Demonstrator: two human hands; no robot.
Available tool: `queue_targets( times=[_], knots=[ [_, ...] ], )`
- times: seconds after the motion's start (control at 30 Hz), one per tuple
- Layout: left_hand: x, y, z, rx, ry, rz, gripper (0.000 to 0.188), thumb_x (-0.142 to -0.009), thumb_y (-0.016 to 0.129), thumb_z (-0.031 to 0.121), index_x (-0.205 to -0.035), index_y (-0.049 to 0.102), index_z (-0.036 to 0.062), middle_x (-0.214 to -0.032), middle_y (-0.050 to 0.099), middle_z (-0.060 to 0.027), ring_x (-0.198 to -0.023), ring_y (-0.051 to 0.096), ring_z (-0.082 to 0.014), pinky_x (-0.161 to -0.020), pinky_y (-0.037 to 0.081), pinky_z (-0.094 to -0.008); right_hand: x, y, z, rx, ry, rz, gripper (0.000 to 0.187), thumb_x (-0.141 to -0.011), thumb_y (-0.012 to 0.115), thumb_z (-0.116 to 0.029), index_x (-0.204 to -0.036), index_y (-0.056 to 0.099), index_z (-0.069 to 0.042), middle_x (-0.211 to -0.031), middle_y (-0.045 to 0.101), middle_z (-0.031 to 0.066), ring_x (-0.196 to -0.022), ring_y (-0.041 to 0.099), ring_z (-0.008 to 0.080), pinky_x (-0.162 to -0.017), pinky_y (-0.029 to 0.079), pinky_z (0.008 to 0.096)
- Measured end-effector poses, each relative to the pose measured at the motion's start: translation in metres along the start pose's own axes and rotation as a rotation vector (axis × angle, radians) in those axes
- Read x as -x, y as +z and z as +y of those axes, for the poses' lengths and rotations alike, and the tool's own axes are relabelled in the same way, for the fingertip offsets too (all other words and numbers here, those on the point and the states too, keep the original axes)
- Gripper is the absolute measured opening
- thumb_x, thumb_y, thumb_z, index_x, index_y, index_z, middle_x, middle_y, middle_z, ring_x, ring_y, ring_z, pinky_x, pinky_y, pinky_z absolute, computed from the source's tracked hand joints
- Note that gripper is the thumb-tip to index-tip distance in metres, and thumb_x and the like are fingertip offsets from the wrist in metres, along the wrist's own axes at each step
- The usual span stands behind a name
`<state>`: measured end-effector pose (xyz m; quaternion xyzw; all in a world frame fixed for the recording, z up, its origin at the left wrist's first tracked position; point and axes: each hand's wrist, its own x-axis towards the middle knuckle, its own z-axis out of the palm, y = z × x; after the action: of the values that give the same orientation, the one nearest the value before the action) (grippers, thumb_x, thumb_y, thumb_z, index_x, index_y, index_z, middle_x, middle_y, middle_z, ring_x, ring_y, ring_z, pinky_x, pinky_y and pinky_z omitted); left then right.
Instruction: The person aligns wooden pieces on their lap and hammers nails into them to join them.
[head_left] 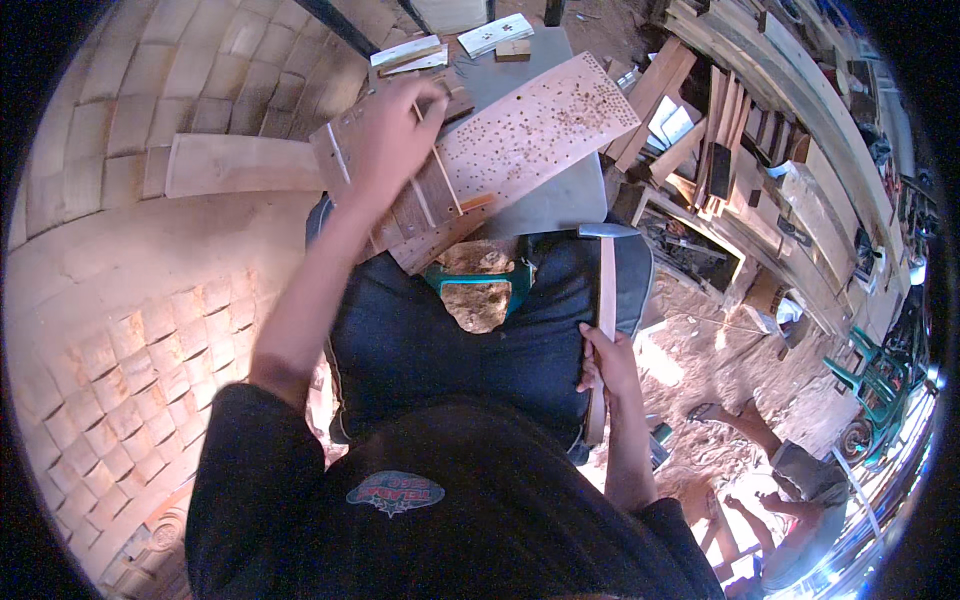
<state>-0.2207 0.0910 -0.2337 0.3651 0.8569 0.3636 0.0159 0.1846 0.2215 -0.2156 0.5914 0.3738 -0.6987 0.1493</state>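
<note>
My right hand point(612, 362) grips the wooden handle of a hammer point(607, 290), which lies along my right thigh with its metal head at the far end. My left hand point(395, 125) is above the dark wooden board point(400, 215) in front of my lap, fingers curled in. Whatever it may hold is hidden. Just below the fingers, a thin wooden strip point(447, 182) slants across the board. Next to it, a pale board point(540, 115) peppered with small holes reaches away to the right.
Under the boards is a grey surface point(580, 195), with small wood pieces point(495, 35) at its far end. A long plank point(240, 165) extends left beside stacked wooden blocks point(150, 370). Lumber point(790, 90) is piled at right. Another person point(800, 490) sits at lower right, near a green chair point(870, 370).
</note>
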Motion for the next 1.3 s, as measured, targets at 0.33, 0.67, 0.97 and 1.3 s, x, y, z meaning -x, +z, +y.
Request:
queue_targets(
  times=[0.33, 0.67, 0.97, 1.3],
  knots=[
    [-0.159, 0.114, -0.078, -0.544, -0.012, -0.568, 0.022, -0.086, 0.065, 0.015, -0.105, 0.074, 0.0134, -0.109, 0.073, -0.0158, -0.103, 0.071, -0.0364, -0.086, 0.056, -0.0506, 0.007, 0.008, -0.005, -0.027, -0.026, -0.011, 0.042, -0.092, 0.073, -0.030, -0.067, 0.050, -0.008, -0.046, 0.044, 0.0039, -0.030, 0.044, 0.0166, -0.033, 0.049, 0.0364],
    [-0.163, 0.150, -0.086, -0.616, 0.123, -0.447, 0.016, -0.078, 0.067, 0.013, -0.086, 0.077, 0.0038, -0.093, 0.073, -0.0247, -0.091, 0.071, -0.0410, -0.084, 0.056, -0.0503, 0.008, 0.000, -0.010, -0.107, 0.040, -0.023, 0.035, -0.092, 0.074, -0.024, -0.072, 0.051, -0.007, -0.052, 0.045, 0.0011, -0.036, 0.045, 0.0119, -0.031, 0.051, 0.0366],
    [-0.162, 0.155, -0.112, -0.679, 0.268, -0.444, 0.015, -0.077, 0.062, 0.008, -0.082, 0.074, 0.0008, -0.090, 0.072, -0.0255, -0.087, 0.071, -0.0417, -0.080, 0.056, -0.0523, 0.006, -0.004, -0.011, -0.110, 0.039, -0.074, 0.038, -0.094, 0.072, -0.025, -0.068, 0.050, -0.008, -0.050, 0.044, 0.0006, -0.034, 0.046, 0.0129, -0.032, 0.052, 0.0364],
    [-0.165, 0.160, -0.117, -0.698, 0.201, -0.480, 0.016, -0.079, 0.063, 0.012, -0.084, 0.075, 0.0030, -0.094, 0.073, -0.0241, -0.091, 0.071, -0.0398, -0.082, 0.056, -0.0521, 0.006, -0.004, -0.010, -0.088, 0.019, -0.083, 0.042, -0.096, 0.070, -0.026, -0.065, 0.050, -0.007, -0.046, 0.043, 0.0027, -0.031, 0.047, 0.0164, -0.033, 0.052, 0.0358]
  ],
)
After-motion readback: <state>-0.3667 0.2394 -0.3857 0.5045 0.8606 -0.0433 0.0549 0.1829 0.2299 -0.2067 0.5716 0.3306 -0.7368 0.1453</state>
